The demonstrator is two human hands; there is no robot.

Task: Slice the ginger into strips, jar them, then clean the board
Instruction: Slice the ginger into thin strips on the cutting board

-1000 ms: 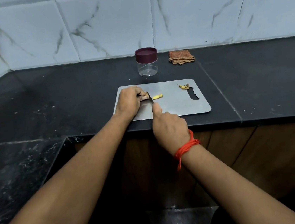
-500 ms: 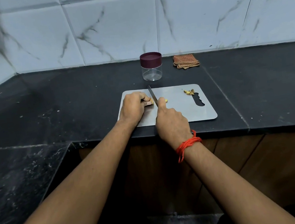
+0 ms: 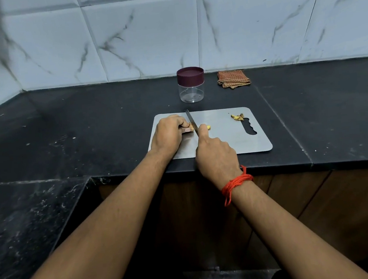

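- Ctr of frame: our left hand (image 3: 168, 133) curls its fingers down on the ginger (image 3: 190, 129), pinning it to the steel board (image 3: 224, 139) at the table (image 3: 85, 127) edge.
- Our right hand (image 3: 214, 154) has its fingers wrapped round the knife (image 3: 191, 120) handle.
- Change: a sec ago the blade sat low btwn the hands; now it's up & reset across the ginger, tip toward the jar (image 3: 191, 84).
- We judge slicing is mid-way: one cut piece (image 3: 208, 127) lies right of the blade, and the jar looks empty w/ its lid on.

Two bare forearms, no sleeves, red thread band (image 3: 236, 182) around right wrist
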